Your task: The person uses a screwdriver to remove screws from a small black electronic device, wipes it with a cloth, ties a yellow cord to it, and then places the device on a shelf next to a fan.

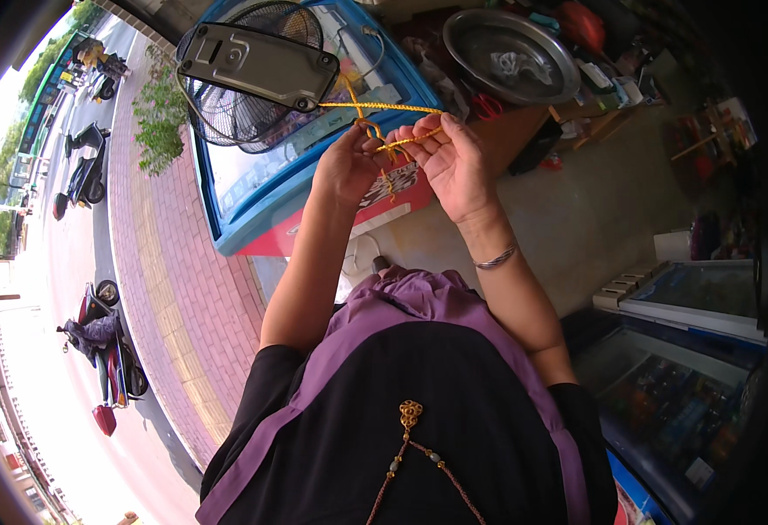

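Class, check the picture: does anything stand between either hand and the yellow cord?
Nothing visible does: the left hand and right hand both hold the cord directly. The fan sits beyond them, toward the left, not in between.

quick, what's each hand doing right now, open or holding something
Left hand: closed, pinching the thin yellow braided cord by its looped part.
Right hand: holding the same cord between thumb and fingers.

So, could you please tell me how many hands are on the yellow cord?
2: the left hand, its fingers at the looped part of the yellow cord, and the right hand, to its right, pinching another stretch. Both hands show plainly.
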`<state>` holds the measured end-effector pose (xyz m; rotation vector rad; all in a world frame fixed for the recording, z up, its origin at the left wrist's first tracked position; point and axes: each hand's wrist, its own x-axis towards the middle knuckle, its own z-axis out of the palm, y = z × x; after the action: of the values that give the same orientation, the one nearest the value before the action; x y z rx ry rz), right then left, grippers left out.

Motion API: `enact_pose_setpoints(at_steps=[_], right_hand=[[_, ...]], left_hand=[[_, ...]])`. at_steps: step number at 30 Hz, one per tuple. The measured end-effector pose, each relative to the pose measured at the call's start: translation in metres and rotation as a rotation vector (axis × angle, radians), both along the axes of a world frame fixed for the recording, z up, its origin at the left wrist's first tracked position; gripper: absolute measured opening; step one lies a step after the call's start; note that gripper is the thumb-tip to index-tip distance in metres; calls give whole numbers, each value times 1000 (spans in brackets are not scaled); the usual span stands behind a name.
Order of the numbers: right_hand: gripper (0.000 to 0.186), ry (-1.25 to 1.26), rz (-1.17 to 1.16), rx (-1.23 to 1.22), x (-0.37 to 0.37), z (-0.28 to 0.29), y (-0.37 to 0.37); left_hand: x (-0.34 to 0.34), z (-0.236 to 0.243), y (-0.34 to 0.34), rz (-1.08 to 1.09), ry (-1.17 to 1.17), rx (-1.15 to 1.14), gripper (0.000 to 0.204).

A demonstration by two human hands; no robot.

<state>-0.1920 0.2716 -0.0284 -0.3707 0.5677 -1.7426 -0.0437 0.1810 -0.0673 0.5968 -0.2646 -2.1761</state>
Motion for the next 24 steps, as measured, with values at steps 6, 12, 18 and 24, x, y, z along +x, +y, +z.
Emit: enact_pose_setpoints(at_steps=[6, 12, 18, 24], right_hand=[[26, -198, 159, 49, 1, -20, -28], [25, 66, 202, 122, 22, -11, -30], [31, 284, 144, 178, 59, -16, -18], [31, 328, 109, 179, 70, -18, -22]], left_hand=[[3, 11, 11, 167, -183, 115, 8], [26, -17, 9, 247, -40, 240, 5], [42, -41, -4, 339, -102, 347, 6], [42, -45, -25, 419, -170, 374, 8]])
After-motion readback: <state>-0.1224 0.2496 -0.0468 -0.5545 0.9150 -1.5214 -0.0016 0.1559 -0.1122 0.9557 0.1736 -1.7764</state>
